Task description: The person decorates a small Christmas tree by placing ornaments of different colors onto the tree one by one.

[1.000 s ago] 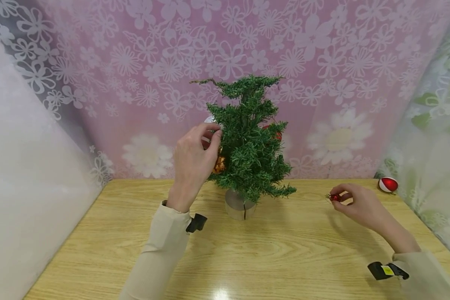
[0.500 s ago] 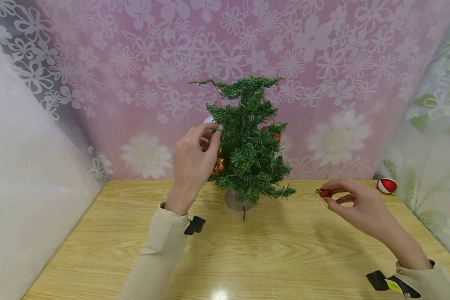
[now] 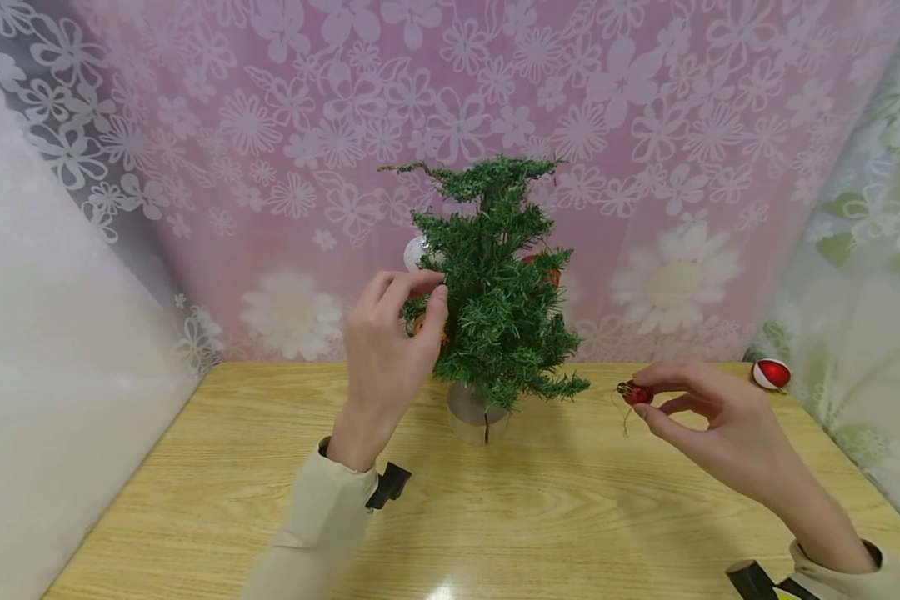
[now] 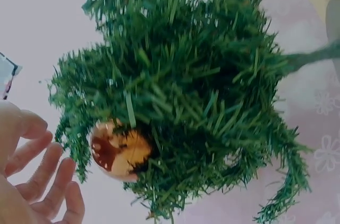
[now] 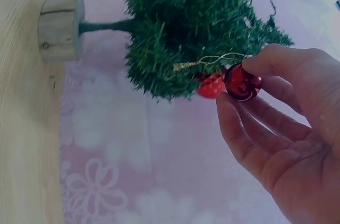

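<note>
A small green artificial Christmas tree (image 3: 498, 292) stands upright on a round wooden base (image 3: 476, 418). My left hand (image 3: 386, 354) is at the tree's left side, fingers loosely bent and holding nothing; the left wrist view shows it beside the branches. Close to those fingers hangs a copper-coloured bauble (image 4: 119, 151). Right of the tree, my right hand (image 3: 735, 437) pinches a small shiny red bauble (image 5: 242, 82) between thumb and fingers. Its gold string (image 5: 212, 59) dangles free. Behind the branches show a silvery-white ball (image 3: 414, 252) and a red bauble (image 3: 551, 271).
A red and white ball (image 3: 771, 374) lies at the back right corner of the wooden table (image 3: 540, 525). Pink flowered cloth (image 3: 315, 167) hangs behind the table, with pale cloth at both sides.
My right hand has moved left toward the tree with the red bauble, which now shows more fully. My left hand has come down a little from the branch, uncovering the silvery-white ball.
</note>
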